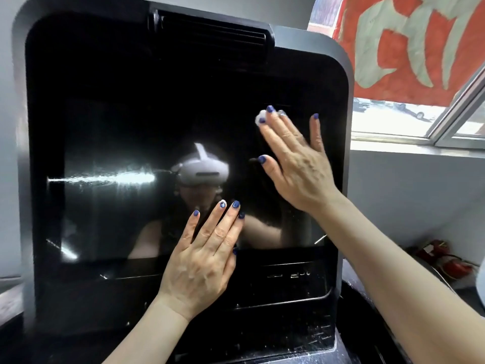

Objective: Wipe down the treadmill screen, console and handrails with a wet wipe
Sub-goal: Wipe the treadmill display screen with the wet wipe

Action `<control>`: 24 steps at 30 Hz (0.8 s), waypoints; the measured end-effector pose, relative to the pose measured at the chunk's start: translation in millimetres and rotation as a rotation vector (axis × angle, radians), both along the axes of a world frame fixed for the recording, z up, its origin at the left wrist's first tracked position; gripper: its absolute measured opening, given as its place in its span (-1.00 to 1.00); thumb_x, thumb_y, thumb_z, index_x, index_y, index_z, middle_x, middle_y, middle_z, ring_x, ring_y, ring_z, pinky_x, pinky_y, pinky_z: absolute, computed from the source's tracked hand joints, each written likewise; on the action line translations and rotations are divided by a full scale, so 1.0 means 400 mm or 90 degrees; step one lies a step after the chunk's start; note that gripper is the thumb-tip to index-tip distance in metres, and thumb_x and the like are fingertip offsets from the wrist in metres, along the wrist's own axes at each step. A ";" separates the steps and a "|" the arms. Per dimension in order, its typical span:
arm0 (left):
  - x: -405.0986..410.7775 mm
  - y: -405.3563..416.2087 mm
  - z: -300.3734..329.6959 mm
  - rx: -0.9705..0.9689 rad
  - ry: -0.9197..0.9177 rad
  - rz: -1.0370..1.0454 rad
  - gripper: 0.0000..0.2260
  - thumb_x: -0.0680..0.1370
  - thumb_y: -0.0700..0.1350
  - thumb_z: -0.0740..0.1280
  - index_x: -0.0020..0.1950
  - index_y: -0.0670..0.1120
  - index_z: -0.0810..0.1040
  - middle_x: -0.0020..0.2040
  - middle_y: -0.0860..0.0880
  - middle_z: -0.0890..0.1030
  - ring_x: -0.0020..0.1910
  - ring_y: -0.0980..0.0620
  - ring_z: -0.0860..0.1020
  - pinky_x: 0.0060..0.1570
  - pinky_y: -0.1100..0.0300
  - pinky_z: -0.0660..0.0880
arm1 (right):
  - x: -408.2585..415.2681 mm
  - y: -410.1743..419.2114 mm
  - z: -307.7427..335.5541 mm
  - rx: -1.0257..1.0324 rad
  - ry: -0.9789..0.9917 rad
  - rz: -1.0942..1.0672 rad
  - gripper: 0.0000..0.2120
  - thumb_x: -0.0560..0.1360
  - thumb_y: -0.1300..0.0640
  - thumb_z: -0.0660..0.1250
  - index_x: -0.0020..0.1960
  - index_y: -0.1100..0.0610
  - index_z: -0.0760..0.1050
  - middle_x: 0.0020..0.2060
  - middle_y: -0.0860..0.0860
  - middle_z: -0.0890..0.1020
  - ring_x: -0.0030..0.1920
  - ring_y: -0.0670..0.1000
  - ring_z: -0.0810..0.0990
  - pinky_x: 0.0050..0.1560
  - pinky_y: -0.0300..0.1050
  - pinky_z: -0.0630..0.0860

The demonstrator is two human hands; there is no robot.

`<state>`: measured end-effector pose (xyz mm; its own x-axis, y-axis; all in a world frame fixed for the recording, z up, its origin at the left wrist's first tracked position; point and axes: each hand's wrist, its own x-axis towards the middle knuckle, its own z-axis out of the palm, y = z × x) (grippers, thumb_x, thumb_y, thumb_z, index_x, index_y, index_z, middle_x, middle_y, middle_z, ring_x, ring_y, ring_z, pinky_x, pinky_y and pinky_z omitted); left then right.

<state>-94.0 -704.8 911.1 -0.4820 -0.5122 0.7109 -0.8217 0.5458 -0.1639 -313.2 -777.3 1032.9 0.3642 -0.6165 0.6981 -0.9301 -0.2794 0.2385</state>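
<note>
The treadmill's large black screen (pixel 126 143) fills the view inside a grey frame (pixel 343 82). My right hand (pixel 296 164) lies flat against the screen's upper right, fingers straight, pressing a small white wet wipe (pixel 259 117) that peeks out beside the fingertips. My left hand (pixel 204 258) rests flat with straight fingers on the lower middle of the screen, holding nothing. Below the screen sits the dark console (pixel 283 292) with small ports and a ledge. The handrails are out of view.
A black vent (pixel 212 35) sits at the top of the console frame. To the right are a window (pixel 420 119), a red banner (pixel 409 48) and a grey wall; red objects (pixel 443 261) lie on the floor at lower right.
</note>
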 end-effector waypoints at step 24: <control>-0.001 0.001 -0.002 0.001 -0.008 -0.001 -0.50 0.64 -0.08 0.16 0.58 -0.17 0.25 0.61 -0.12 0.19 0.60 -0.09 0.12 0.57 -0.15 0.01 | -0.039 0.064 -0.045 0.101 -0.092 -0.065 -0.43 0.67 -0.15 -0.09 0.63 0.05 0.09 0.62 -0.03 0.09 0.61 -0.03 0.02 0.56 0.23 -0.23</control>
